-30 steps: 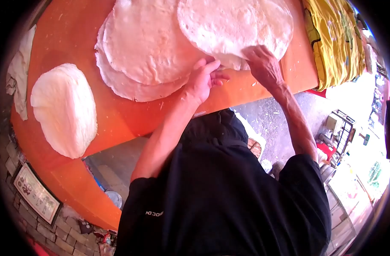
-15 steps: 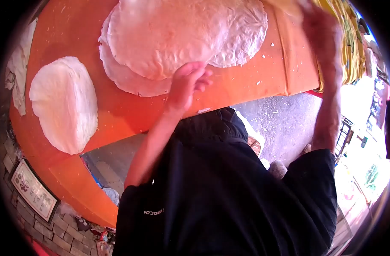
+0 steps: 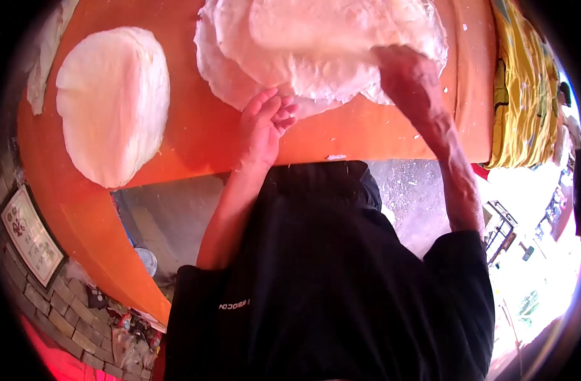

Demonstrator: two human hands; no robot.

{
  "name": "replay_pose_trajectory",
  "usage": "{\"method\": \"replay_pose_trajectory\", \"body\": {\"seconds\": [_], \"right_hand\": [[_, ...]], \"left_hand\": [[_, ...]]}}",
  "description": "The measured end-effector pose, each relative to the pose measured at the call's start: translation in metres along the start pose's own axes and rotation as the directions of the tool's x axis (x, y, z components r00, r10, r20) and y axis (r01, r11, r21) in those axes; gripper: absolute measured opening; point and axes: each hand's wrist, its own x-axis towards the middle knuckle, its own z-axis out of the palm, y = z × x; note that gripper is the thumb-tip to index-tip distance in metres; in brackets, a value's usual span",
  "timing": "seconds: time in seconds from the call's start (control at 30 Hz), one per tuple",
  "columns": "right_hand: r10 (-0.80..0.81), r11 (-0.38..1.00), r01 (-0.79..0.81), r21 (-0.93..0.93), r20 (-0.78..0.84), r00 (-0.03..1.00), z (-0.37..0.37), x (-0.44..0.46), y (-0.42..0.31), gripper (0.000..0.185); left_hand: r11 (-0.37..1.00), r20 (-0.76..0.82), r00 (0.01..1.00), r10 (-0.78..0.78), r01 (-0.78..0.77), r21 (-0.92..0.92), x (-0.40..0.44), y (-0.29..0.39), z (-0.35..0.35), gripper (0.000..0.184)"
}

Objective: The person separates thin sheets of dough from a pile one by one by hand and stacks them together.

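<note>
Thin, round, pale flatbreads (image 3: 252, 44) lie overlapping on the orange table (image 3: 208, 140). My right hand (image 3: 411, 79) is closed on the edge of another thin flatbread (image 3: 316, 28), blurred by motion above the overlapping ones. My left hand (image 3: 267, 124) is beside the near edge of the spread, palm partly up with fingers loosely curled and apart, holding nothing. A thick stack of folded flatbreads (image 3: 113, 105) rests at the left of the table.
Yellow patterned cloth (image 3: 525, 89) covers the table's right end. A whitish cloth (image 3: 46, 60) hangs at the far left edge. A framed sheet (image 3: 31, 236) stands by the brick paving at lower left. A metal rack (image 3: 500, 232) is at the right.
My right hand has come back from the far right to above the spread, with a flatbread. My left hand stays near the spread's edge. The view has shifted, moving the left stack up in frame.
</note>
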Motion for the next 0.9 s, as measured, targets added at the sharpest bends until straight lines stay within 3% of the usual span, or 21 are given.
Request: {"method": "replay_pose_trajectory", "body": {"seconds": [0.03, 0.1, 0.17, 0.27, 0.37, 0.43, 0.5, 0.53, 0.57, 0.63, 0.67, 0.7, 0.73, 0.83, 0.9], "right_hand": [[-0.005, 0.999, 0.000, -0.052, -0.094, 0.996, -0.011, 0.009, -0.010, 0.009], [-0.062, 0.998, 0.066, 0.022, -0.159, 0.985, 0.008, 0.008, -0.028, 0.007], [0.013, 0.999, -0.018, 0.028, 0.164, 0.986, 0.047, -0.001, -0.051, 0.007], [0.048, 0.996, -0.060, 0.066, 0.165, 0.985, 0.066, -0.004, -0.057, 0.012], [0.034, 0.997, -0.041, 0.065, 0.108, 0.994, 0.055, 0.024, -0.066, 0.008], [0.001, 0.998, -0.013, 0.064, 0.185, 0.983, 0.071, 0.030, -0.076, 0.012], [-0.047, 0.976, 0.032, 0.214, 0.065, 0.997, 0.082, 0.017, -0.084, 0.019], [-0.070, 0.949, 0.079, 0.306, -0.041, 0.997, 0.070, 0.009, -0.091, 0.031], [-0.075, 0.949, 0.082, 0.305, -0.036, 0.997, 0.070, 0.005, -0.089, 0.031], [-0.063, 0.956, 0.119, 0.269, -0.208, 0.976, 0.073, -0.004, -0.084, 0.042], [-0.020, 0.962, 0.067, 0.265, -0.175, 0.984, 0.075, -0.002, -0.086, 0.045], [-0.020, 0.962, 0.068, 0.265, -0.178, 0.984, 0.079, 0.002, -0.087, 0.045], [-0.014, 0.974, 0.056, 0.219, -0.187, 0.982, 0.084, 0.006, -0.090, 0.044], [-0.023, 0.989, 0.051, 0.141, -0.193, 0.981, 0.090, 0.010, -0.090, 0.034], [-0.035, 0.994, 0.035, 0.106, 0.003, 0.999, 0.089, 0.017, -0.083, 0.022]], "left_hand": [[1.000, -0.007, 1.000, 0.001, -0.001, -0.003, -0.003, -0.003, 0.002, 0.022], [1.000, -0.019, 1.000, -0.005, 0.005, -0.010, 0.000, -0.002, 0.007, 0.023], [0.999, 0.063, 0.998, -0.007, 0.010, -0.042, 0.005, -0.002, 0.000, 0.020], [0.988, 0.087, 0.995, -0.047, 0.059, -0.141, 0.008, 0.000, 0.003, 0.019], [0.995, 0.151, 0.989, -0.008, 0.023, -0.101, 0.012, -0.003, -0.002, 0.020], [0.989, 0.195, 0.980, -0.052, 0.077, -0.126, 0.024, -0.006, -0.011, 0.021], [0.978, 0.232, 0.968, -0.098, 0.137, -0.158, 0.028, -0.003, -0.015, 0.021], [0.986, 0.225, 0.970, -0.093, 0.122, -0.115, 0.029, 0.002, -0.013, 0.021], [0.991, 0.213, 0.973, -0.091, 0.109, -0.074, 0.028, 0.005, -0.013, 0.020], [0.992, 0.248, 0.967, -0.060, 0.086, -0.094, 0.028, 0.007, -0.011, 0.019], [0.994, 0.249, 0.964, -0.090, 0.101, -0.032, 0.027, 0.010, -0.007, 0.018], [0.993, 0.249, 0.962, -0.114, 0.110, 0.033, 0.027, 0.013, -0.003, 0.018], [0.996, 0.203, 0.979, -0.025, 0.007, 0.091, 0.026, 0.013, 0.002, 0.019], [0.983, 0.155, 0.988, 0.027, -0.054, 0.176, 0.025, 0.021, 0.010, 0.024], [0.988, 0.166, 0.986, 0.005, -0.031, 0.152, 0.024, 0.020, 0.009, 0.027]]}}
